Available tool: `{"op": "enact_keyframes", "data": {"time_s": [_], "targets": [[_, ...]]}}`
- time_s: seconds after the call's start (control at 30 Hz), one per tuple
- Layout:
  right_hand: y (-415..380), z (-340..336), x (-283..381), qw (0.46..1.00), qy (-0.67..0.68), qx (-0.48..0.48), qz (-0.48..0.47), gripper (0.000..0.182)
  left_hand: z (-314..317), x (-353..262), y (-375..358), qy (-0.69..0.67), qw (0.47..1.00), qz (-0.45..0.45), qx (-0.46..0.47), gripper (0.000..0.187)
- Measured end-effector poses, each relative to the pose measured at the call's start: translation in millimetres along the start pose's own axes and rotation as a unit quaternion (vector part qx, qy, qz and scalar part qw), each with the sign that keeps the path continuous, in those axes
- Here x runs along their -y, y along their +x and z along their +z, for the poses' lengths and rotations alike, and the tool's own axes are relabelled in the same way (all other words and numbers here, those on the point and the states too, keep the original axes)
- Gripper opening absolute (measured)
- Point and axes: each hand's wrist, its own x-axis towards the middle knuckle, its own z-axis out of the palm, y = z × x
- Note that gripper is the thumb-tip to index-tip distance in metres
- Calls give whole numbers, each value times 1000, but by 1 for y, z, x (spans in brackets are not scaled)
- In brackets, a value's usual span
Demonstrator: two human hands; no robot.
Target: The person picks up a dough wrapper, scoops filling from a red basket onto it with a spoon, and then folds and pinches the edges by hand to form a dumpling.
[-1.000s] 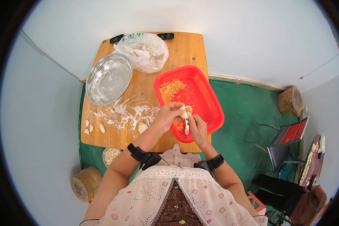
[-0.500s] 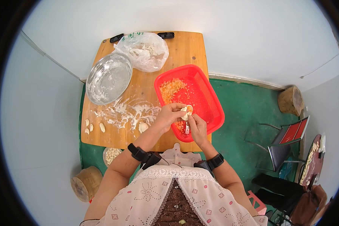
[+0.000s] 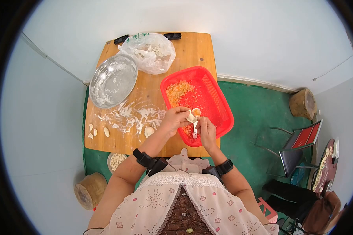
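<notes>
Over the red basket, my left hand pinches a pale, folded dumpling. My right hand is close to the dumpling's right edge, fingers drawn together; whether they grip the dough cannot be made out. Between the hands, a white spoon lies in the basket with orange filling in its bowl. Chopped orange filling is heaped at the basket's left side. A piece of dough rests on the table, left of my left forearm.
Flour is smeared across the wooden table. A floury metal bowl and a plastic bag stand at the back left. Several dumplings lie at the left edge. Below is a bowl of pale pieces; a chair stands right.
My right fingers have shifted slightly right and away from the dumpling. In my left hand the dumpling has tipped a little to the left, and more of the spoon shows.
</notes>
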Motion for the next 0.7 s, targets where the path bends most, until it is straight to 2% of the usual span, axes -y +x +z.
{"op": "enact_keyframes", "data": {"time_s": [0.07,0.17,0.37,0.7], "targets": [[0,1,4,1000,-17,-6,24,28,-3,3,4,-30,1000,6,0,14],[3,9,2,995,-59,-30,-77,23,-7,10,8,-66,998,23,0,13],[8,12,-4,997,-44,-51,-23,17,-6,16,7,-73,997,30,-19,13],[13,11,-3,998,-25,-34,-43,14,-10,13,3,-41,999,-4,11,18]]}}
